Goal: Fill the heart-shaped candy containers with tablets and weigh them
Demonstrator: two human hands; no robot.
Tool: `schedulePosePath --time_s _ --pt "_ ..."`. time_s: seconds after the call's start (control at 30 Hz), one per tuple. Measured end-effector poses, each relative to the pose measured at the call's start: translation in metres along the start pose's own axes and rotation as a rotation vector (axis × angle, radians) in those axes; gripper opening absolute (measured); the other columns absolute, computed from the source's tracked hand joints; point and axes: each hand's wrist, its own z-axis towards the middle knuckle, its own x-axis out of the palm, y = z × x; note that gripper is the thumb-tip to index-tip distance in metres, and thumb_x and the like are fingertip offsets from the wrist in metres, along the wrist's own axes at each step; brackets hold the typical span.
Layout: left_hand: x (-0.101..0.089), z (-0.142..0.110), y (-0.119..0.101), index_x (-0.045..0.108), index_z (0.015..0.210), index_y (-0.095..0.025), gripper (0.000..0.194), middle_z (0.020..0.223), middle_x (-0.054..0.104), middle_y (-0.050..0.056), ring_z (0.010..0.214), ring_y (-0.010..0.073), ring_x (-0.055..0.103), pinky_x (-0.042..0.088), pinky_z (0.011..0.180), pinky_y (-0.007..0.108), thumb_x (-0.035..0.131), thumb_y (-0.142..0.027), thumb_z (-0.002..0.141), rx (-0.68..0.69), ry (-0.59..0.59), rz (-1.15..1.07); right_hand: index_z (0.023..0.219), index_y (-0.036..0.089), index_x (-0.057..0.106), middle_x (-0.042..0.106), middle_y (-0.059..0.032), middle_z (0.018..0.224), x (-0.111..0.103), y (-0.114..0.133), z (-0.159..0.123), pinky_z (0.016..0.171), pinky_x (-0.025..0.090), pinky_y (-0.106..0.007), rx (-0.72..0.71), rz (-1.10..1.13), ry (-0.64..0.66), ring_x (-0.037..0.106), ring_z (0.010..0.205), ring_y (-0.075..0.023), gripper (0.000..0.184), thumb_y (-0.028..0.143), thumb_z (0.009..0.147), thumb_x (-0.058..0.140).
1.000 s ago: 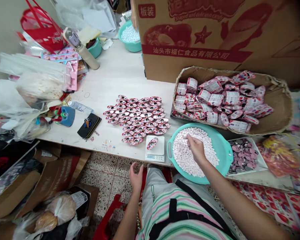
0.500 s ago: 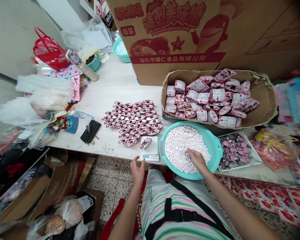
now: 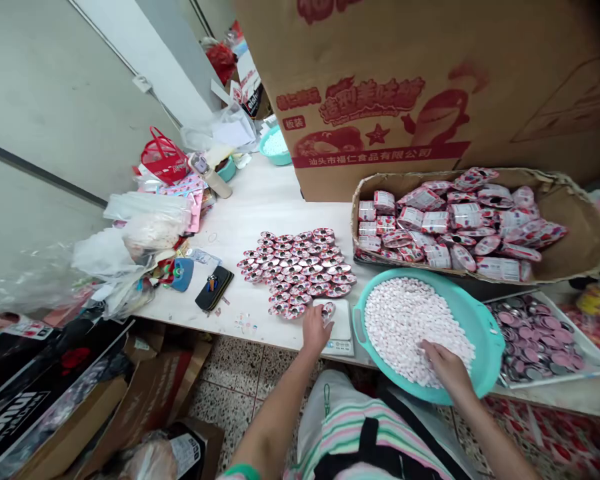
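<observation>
Small basin [image 3: 277, 160]: teal, toward 11 o'clock, holding white pieces, its right side meeting a printed carton [image 3: 380, 127].
Large basin [image 3: 486, 340]: teal, at 4 o'clock, with a broad bed of pale tablets [image 3: 405, 317].
Cardboard tray [image 3: 575, 227]: torn-edged, at 3 o'clock, heaped with wrapped packets [image 3: 465, 217].
White tray [image 3: 591, 353]: between 3 and 4, full of pink and grey discs [image 3: 537, 333].
Table [image 3: 260, 210]: pale; red bag [image 3: 167, 170] at 10, black wallet [image 3: 214, 288] at 8, clustered oval packets [image 3: 307, 271] toward 6, scale [image 3: 342, 327] at 5 beneath a single packet [image 3: 329, 309].
Room: grey wall [image 3: 55, 100] at 10, speckled floor [image 3: 240, 367] at 7.
Left hand [image 3: 317, 328]: between 5 and 6, fingers part-curled at the single packet on the scale; whether they pinch it, I cannot tell.
Right hand [image 3: 447, 367]: at 4, thumb and fingertips drawn close among the tablets; any tablets between them are hidden.
</observation>
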Motion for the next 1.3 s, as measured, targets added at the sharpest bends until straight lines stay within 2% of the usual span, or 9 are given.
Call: schedulePosePath --time_s 0.13,0.33,0.47,0.57,0.67,0.8,1.07,1.2,1.3 --pt "-0.022 -0.012 0.024 0.054 0.114 -0.021 0.040 0.108 0.058 0.011 0.103 0.0262 0.053 0.043 0.090 0.041 0.054 -0.017 0.074 0.052 0.113 -0.053 0.078 0.022 0.072 0.071 -0.0078 0.086 0.016 0.000 -0.009 0.077 0.047 -0.034 0.053 -0.051 -0.067 0.063 0.089 -0.0293 0.044 0.059 0.062 0.053" --pt "-0.110 -0.051 0.108 0.052 0.117 -0.023 0.036 0.111 0.058 0.010 0.104 0.0252 0.053 0.043 0.092 0.039 0.050 -0.028 0.082 0.011 -0.097 -0.100 0.077 0.026 0.070 0.071 -0.0091 0.090 0.039 0.011 -0.014 0.079 0.048 -0.039 0.100 -0.082 -0.175 0.062 0.094 -0.0333 0.040 0.060 0.063 0.053" --pt "-0.166 -0.021 0.169 0.052 0.116 -0.020 0.036 0.108 0.058 0.011 0.103 0.0268 0.052 0.042 0.092 0.043 0.051 -0.028 0.081 -0.084 -0.318 0.084 0.082 0.025 0.070 0.071 -0.0097 0.093 0.051 0.029 -0.022 0.078 0.047 -0.040 0.121 -0.128 -0.208 0.062 0.094 -0.0346 0.043 0.059 0.064 0.051" --pt "-0.186 0.027 0.197 0.051 0.116 -0.021 0.036 0.110 0.054 0.009 0.105 0.0235 0.052 0.044 0.090 0.037 0.049 -0.020 0.081 -0.013 -0.173 0.210 0.091 0.021 0.071 0.069 -0.0098 0.099 0.057 0.041 -0.032 0.079 0.047 -0.039 0.120 -0.171 -0.184 0.061 0.097 -0.0335 0.052 0.060 0.066 0.048" --pt "-0.183 0.070 0.210 0.051 0.116 -0.023 0.037 0.109 0.051 0.007 0.103 0.0206 0.053 0.047 0.083 0.031 0.050 -0.015 0.079 -0.014 -0.012 0.298 0.092 0.020 0.071 0.069 -0.0089 0.101 0.057 0.040 -0.043 0.080 0.047 -0.037 0.087 -0.172 -0.196 0.061 0.098 -0.0321 0.052 0.059 0.066 0.048" --pt "-0.163 0.102 0.217 0.049 0.117 -0.024 0.038 0.119 0.049 0.007 0.112 0.0211 0.050 0.047 0.084 0.030 0.050 -0.015 0.081 -0.058 0.019 0.348 0.088 0.022 0.072 0.071 -0.0067 0.087 0.052 0.025 -0.052 0.071 0.049 -0.034 0.098 -0.079 -0.259 0.065 0.084 -0.0289 0.045 0.056 0.065 0.053" --pt "-0.151 0.108 0.232 0.052 0.111 -0.013 0.036 0.114 0.052 0.015 0.107 0.0286 0.051 0.045 0.089 0.043 0.051 -0.032 0.080 0.034 -0.282 0.481 0.081 0.016 0.071 0.068 -0.0052 0.071 0.053 0.023 -0.046 0.062 0.048 -0.028 0.144 0.168 -0.340 0.062 0.070 -0.0207 0.049 0.058 0.062 0.057" --pt "-0.145 0.122 0.194 0.050 0.110 -0.023 0.044 0.106 0.055 0.010 0.103 0.0318 0.053 0.046 0.085 0.052 0.056 -0.048 0.074 0.218 -0.464 0.395 0.074 0.017 0.069 0.068 -0.0045 0.071 0.048 0.031 -0.026 0.064 0.047 -0.029 0.030 0.116 -0.316 0.061 0.071 -0.0210 0.048 0.060 0.065 0.050" --pt "-0.131 0.129 0.121 0.044 0.116 -0.028 0.049 0.108 0.054 0.006 0.107 0.0304 0.051 0.045 0.088 0.053 0.060 -0.049 0.074 0.437 -0.511 0.267 0.073 0.019 0.066 0.069 -0.0051 0.076 0.040 0.036 -0.006 0.070 0.047 -0.031 -0.056 0.077 -0.304 0.062 0.076 -0.0226 0.044 0.058 0.070 0.046"
